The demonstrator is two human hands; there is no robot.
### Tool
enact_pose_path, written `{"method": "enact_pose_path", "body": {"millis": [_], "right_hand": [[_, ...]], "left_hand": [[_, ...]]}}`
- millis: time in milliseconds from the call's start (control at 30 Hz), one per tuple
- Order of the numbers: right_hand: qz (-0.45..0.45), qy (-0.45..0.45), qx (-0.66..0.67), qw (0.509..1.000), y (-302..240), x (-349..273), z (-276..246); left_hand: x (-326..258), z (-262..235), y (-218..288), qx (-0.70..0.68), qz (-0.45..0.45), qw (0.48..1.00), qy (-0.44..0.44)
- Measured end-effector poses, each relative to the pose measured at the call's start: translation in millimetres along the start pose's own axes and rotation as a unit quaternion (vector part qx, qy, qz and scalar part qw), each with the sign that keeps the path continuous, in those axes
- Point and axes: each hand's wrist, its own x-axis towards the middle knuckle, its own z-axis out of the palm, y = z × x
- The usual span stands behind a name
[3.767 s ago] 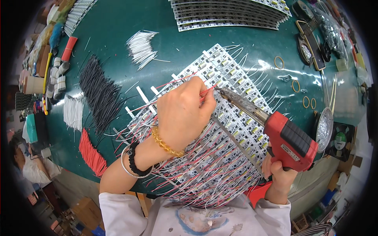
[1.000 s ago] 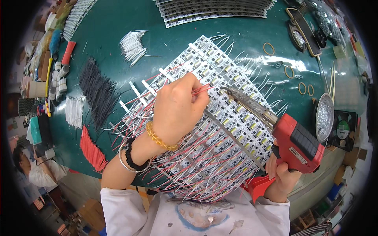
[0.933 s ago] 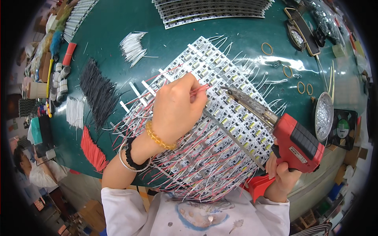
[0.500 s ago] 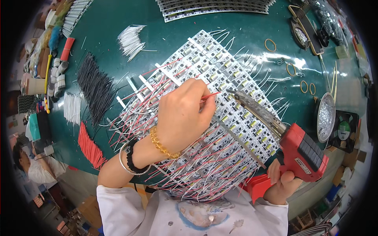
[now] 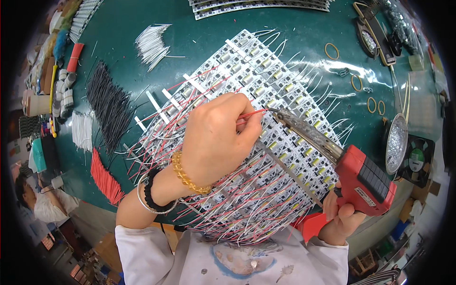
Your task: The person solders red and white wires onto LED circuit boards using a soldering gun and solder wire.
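A panel of white circuit boards (image 5: 312,136) with small yellowish parts lies tilted in front of me, many red and white wires trailing from its edges. My left hand (image 5: 218,135) is closed above its middle, pinching a red wire (image 5: 255,113) between thumb and fingers. On the right, my right hand (image 5: 343,214) grips the handle of a red soldering gun (image 5: 365,183). Its dark tip meets the end of the red wire, just over the boards; whether it touches the board cannot be made out. A flat metal strip (image 5: 289,172) lies across the panel.
Bundles of black wires (image 5: 109,107), white wires (image 5: 153,45) and red wires (image 5: 105,178) lie on the green table (image 5: 199,52) to the left. Rubber bands (image 5: 331,51), a round metal dish (image 5: 395,142) and a small fan (image 5: 417,159) are at right. Stacked boards (image 5: 261,7) sit at the back.
The soldering gun's tip and the red wire's end have come together from a small gap. The panel and table items have shifted slightly in the view.
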Motion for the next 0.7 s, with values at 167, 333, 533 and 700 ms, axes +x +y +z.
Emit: {"method": "enact_pose_path", "body": {"millis": [167,333,533,700], "right_hand": [[-0.008,0.003,0.014,1.0,2,-1,-1],[-0.081,-0.028,-0.04,0.996,4,9,9],[-0.013,-0.013,-0.016,1.0,5,1,-1],[-0.038,0.012,0.018,0.999,2,0,3]], "left_hand": [[-1,2,1,0.061,0.035,0.997,0.014],[-2,3,1,0.088,0.049,0.995,0.015],[-1,1,0,0.095,0.051,0.994,0.005],[1,2,1,0.077,0.045,0.996,-0.001]]}}
